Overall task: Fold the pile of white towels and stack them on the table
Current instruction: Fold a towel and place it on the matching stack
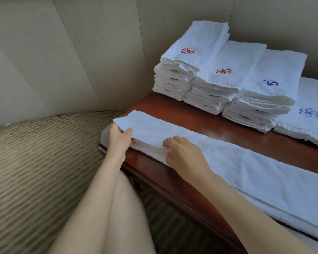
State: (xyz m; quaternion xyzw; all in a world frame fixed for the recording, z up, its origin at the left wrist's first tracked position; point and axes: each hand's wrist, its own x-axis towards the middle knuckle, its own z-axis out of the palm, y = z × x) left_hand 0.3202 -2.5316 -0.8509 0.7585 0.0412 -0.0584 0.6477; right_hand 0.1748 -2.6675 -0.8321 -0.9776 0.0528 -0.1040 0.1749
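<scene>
A long white towel (228, 162), folded lengthwise into a strip, lies along the front edge of the dark wooden table (173, 107). My left hand (118, 139) pinches the strip's left end, thumb on top, and lifts that corner slightly. My right hand (184, 154) grips the near edge of the towel a little to the right, fingers curled into the fold. Behind the strip stand three stacks of folded white towels: one with a red emblem (189, 59), a second with a red emblem (222, 77) and one with a blue emblem (268, 90).
A lower folded towel with a blue emblem (308, 121) lies at the far right. Padded beige wall panels (81, 52) enclose the corner behind the table. Striped carpet (35, 171) covers the floor on the left. My bare leg (125, 217) is below the table edge.
</scene>
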